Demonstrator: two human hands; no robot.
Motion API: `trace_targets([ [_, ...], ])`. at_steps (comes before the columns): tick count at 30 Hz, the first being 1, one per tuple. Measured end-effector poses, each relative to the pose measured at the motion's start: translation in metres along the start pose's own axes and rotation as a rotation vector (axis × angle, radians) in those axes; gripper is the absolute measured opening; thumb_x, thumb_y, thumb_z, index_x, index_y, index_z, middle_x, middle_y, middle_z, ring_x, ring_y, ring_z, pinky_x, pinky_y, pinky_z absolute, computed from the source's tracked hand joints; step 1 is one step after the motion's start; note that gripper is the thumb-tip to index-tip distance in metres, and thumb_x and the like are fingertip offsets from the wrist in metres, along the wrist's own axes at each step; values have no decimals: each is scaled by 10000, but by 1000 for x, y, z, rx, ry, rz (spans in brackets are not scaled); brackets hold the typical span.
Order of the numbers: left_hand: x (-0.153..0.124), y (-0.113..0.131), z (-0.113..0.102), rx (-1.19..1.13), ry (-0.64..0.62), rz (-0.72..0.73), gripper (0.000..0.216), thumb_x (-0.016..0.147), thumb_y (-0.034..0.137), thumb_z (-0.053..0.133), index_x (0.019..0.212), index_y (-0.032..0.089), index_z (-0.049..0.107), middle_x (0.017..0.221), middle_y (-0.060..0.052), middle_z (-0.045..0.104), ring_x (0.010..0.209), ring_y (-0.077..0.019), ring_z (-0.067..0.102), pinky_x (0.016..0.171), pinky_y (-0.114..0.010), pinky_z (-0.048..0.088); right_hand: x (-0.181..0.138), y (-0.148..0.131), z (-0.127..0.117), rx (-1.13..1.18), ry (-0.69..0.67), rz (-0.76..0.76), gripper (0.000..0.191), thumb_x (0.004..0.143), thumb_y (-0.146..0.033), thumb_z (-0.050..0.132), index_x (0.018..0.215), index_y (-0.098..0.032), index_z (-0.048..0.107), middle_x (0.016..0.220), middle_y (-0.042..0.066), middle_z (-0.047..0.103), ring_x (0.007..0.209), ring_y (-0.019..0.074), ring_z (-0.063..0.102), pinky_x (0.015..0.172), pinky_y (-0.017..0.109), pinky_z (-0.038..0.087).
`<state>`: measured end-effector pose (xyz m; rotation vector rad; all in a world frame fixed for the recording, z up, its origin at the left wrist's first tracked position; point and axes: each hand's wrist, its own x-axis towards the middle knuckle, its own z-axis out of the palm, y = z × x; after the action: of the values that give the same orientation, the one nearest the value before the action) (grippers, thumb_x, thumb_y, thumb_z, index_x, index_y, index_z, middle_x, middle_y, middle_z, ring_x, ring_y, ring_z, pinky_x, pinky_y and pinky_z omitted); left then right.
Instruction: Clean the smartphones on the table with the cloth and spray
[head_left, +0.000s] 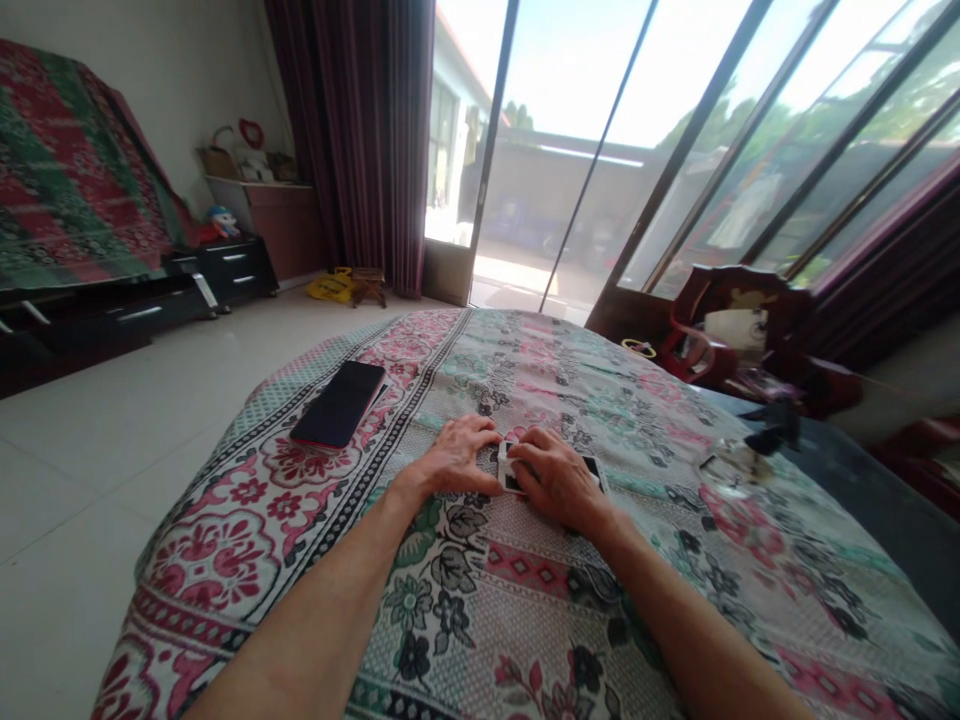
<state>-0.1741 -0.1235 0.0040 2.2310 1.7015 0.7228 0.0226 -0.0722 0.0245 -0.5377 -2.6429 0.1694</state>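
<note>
At the far left, one red-and-green cloth (67,170) hangs above a low black cabinet (165,305), with one doll in a blue cap (223,222) at the cabinet's end. Next stands one reddish-brown cabinet (281,228) with several small items on top, one of them a red heart shape (251,133). On the floor beside one purple curtain (360,140) are one yellow bag (330,286) and one small stool (369,286).

A single patterned cloth (217,545) covers the surface. On its left part lies one dark-screened phone (340,405); a thin dark edge shows at its right side, too little to identify.

Two hands work right of the phone, well apart from it. The person's left hand (465,455) is open, thumb and fingers spread apart at the left end of one white-and-black item (507,474). This item lies on the cloth, mostly under the person's right hand (556,475), whose fingers bend over it; whether they grip or only press cannot be told.

Farther right, one clear object (735,468) sits near one black object (776,427), both blurred. Beyond are one yellow ring (638,348) and one dark red chair (686,310) holding a pale item (739,330).
</note>
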Motion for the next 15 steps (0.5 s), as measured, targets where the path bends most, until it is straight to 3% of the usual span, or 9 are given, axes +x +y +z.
trace_targets([
  [4, 1, -2, 1, 0, -26, -14, 647, 565, 457, 784, 1147, 233, 613, 1329, -59, 501, 1274, -292, 411, 1087, -412, 319, 1, 0, -2, -15, -17, -10, 160, 867, -151, 513, 895, -200, 662, 928, 69, 590, 869, 183, 547, 805, 324, 442],
  [11, 1, -6, 3, 2, -47, -36, 672, 587, 478, 777, 1191, 249, 592, 1360, -64, 474, 1301, -293, 389, 1096, -416, 308, 0, -7, -4, 40, -63, -26, 169, 728, -58, 573, 805, -175, 668, 849, 53, 583, 802, 165, 543, 738, 282, 433],
  [15, 0, -4, 2, 16, -48, -22, 648, 600, 473, 771, 1181, 245, 596, 1357, -65, 480, 1299, -283, 390, 1098, -412, 308, -1, -9, -1, 70, -67, -73, 156, 792, -100, 553, 828, -189, 677, 879, 53, 581, 824, 158, 542, 741, 276, 431],
])
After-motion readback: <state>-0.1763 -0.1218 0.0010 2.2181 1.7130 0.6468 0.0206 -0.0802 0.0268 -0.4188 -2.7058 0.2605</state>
